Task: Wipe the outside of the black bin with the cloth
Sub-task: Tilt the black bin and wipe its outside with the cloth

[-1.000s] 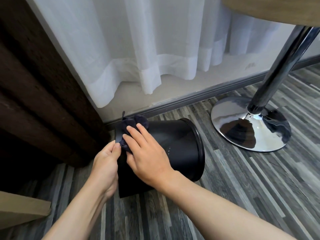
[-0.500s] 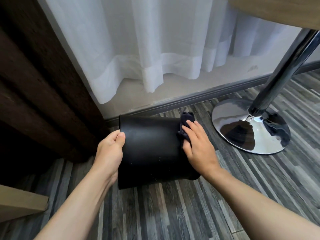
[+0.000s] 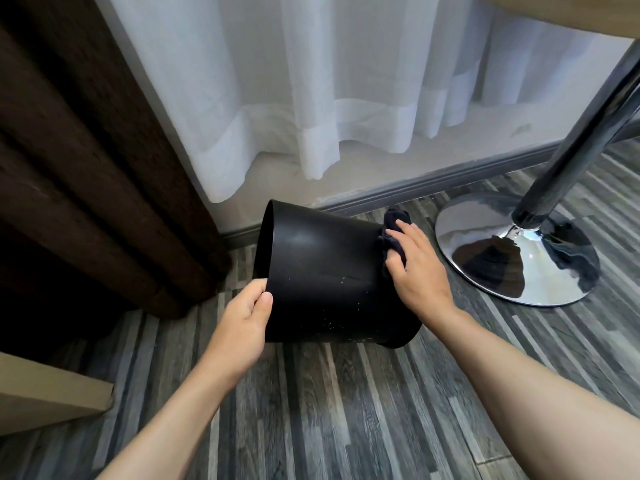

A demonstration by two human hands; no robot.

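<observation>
Two bare forearms are seen reaching from the near edge over the grey plank floor (image 3: 346,410); the black bin (image 3: 329,282) is lain on its side between them, its flat base turned leftward and its rimmed mouth toward the right. The left hand (image 3: 242,327) is closed on the near edge of the base, thumb on the side wall, the other fingers hidden behind the base; half a second ago it was merely laid against that end, and the base has since been lifted and tilted toward the camera. The right hand (image 3: 415,268) is pressed, fingers (image 3: 398,233) extended, on the dark cloth (image 3: 394,230) held against the bin's wall beside the rim, much as it was half a second earlier. Beyond, a chromed desk base (image 3: 519,258) is found just right of the bin; behind are seen a white curtain (image 3: 311,98) and a dark brown drape (image 3: 86,168).
</observation>
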